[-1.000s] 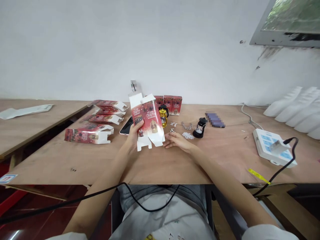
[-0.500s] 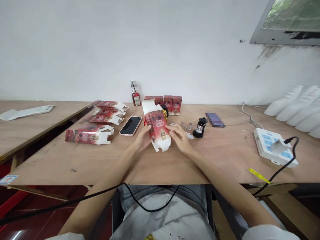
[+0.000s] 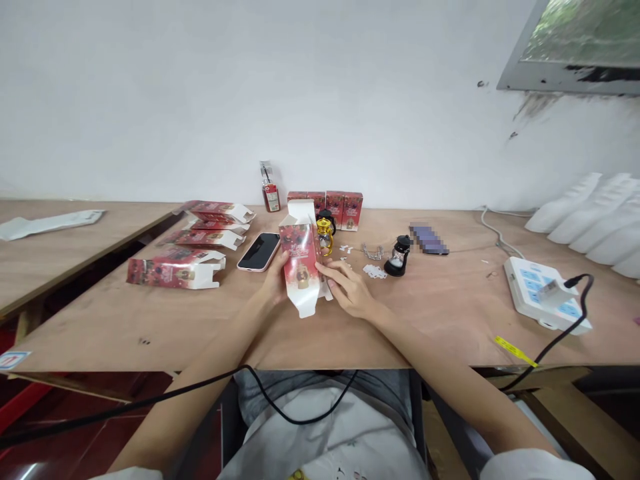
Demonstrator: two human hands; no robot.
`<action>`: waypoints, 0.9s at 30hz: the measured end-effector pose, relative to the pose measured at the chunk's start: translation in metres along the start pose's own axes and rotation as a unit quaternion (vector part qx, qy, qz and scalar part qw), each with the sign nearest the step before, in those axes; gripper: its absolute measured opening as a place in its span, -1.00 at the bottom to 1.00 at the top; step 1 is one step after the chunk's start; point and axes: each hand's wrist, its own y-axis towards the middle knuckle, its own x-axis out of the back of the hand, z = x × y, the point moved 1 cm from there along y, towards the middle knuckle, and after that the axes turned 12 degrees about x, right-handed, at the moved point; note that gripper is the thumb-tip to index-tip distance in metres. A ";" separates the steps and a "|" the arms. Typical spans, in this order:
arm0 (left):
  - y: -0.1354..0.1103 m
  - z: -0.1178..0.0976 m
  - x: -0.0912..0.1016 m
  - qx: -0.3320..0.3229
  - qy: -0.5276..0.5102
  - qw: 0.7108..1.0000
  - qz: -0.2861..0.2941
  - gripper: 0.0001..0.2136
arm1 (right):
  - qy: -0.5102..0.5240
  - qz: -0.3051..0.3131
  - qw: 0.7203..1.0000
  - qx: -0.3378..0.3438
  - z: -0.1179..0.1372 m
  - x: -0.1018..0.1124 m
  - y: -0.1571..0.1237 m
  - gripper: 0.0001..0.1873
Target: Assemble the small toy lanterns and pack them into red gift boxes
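Note:
A red printed carton [image 3: 301, 260] stands raised between my hands, its white flaps open at top and bottom. My left hand [image 3: 275, 279] grips its left side, the fingers partly hidden behind it. Along the right edge, my right hand [image 3: 350, 288] pinches the carton near its lower side flap. Just behind it are a small gold lantern [image 3: 325, 233] and a black lantern [image 3: 327, 217], both partly covered. Another black lantern [image 3: 399, 257] stands to the right, close to white paper tags [image 3: 375, 271] and some small metal pieces [image 3: 373, 251].
Several flattened-looking open cartons [image 3: 173, 270] lie at the left beside a phone [image 3: 259, 252]. Closed red boxes [image 3: 351, 212] and a bottle [image 3: 271, 193] stand by the wall. A power strip [image 3: 540, 293] with a black cable [image 3: 565, 340] sits at the right.
The carton has turned more upright and shifted slightly left, opening into a box shape with its side showing. My right hand has moved down and left along its edge.

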 end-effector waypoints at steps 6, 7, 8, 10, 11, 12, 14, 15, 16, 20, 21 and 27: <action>0.001 0.009 0.020 0.060 0.063 0.995 0.057 -0.25 | 0.068 0.150 0.980 -0.108 -0.003 -0.002 -0.002 -0.52; 0.001 0.010 0.022 0.065 0.070 0.994 0.061 -0.24 | 0.070 0.170 0.976 -0.120 -0.004 -0.002 -0.002 -0.51; 0.001 0.010 0.024 0.071 0.073 0.992 0.068 -0.22 | 0.068 0.186 0.972 -0.126 -0.004 -0.002 -0.002 -0.49; 0.000 0.011 0.025 0.085 0.074 0.990 0.085 -0.18 | 0.057 0.207 0.968 -0.128 -0.004 -0.003 -0.002 -0.45; 0.000 0.011 0.024 0.089 0.074 0.989 0.091 -0.16 | 0.050 0.214 0.967 -0.126 -0.004 -0.004 -0.002 -0.42; -0.001 0.010 0.022 0.092 0.077 0.988 0.097 -0.13 | 0.043 0.221 0.966 -0.124 -0.003 -0.005 -0.001 -0.41; -0.002 0.010 0.018 0.097 0.092 0.986 0.103 -0.10 | 0.028 0.233 0.964 -0.122 -0.002 -0.007 -0.001 -0.39; -0.002 0.011 0.015 0.099 0.103 0.984 0.103 -0.10 | 0.019 0.239 0.963 -0.123 -0.002 -0.008 -0.001 -0.39; -0.002 0.012 0.014 0.100 0.114 0.983 0.101 -0.11 | 0.011 0.243 0.962 -0.125 -0.001 -0.009 0.000 -0.39; 0.002 0.016 0.011 0.068 0.115 0.989 0.061 -0.23 | -0.019 0.266 0.955 -0.134 0.000 -0.009 0.003 -0.39; 0.003 0.016 0.012 0.056 0.108 0.991 0.048 -0.25 | -0.027 0.273 0.952 -0.134 0.001 -0.009 0.003 -0.39; -0.002 -0.009 0.007 -0.027 0.048 0.998 -0.039 -0.28 | -0.068 0.263 0.959 -0.084 0.004 -0.007 0.003 -0.39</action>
